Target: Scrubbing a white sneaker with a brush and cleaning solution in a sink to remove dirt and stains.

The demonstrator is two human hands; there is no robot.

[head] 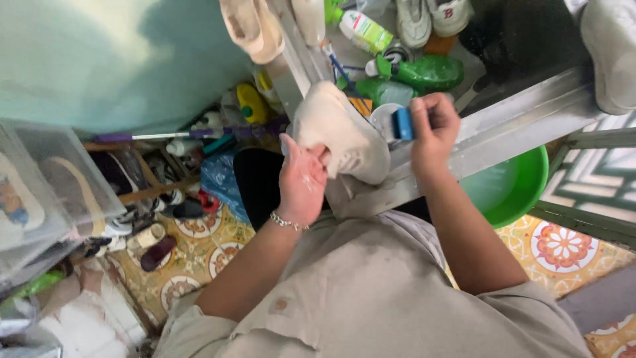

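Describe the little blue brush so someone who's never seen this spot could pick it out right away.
Find the grey metal ledge that runs across the upper right, above the green basin. At its near edge, the right hand grips the brush, next to the cream shoe held by the left hand. It is the only bright blue block there; the bottles behind are green.

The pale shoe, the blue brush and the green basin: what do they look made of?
Pale shoe, in the left hand: seemingly soft matte fabric or suede, no shine. Blue brush, in the right hand: probably hard plastic, solid colour. Green basin: plastic, smooth and glossy rim.
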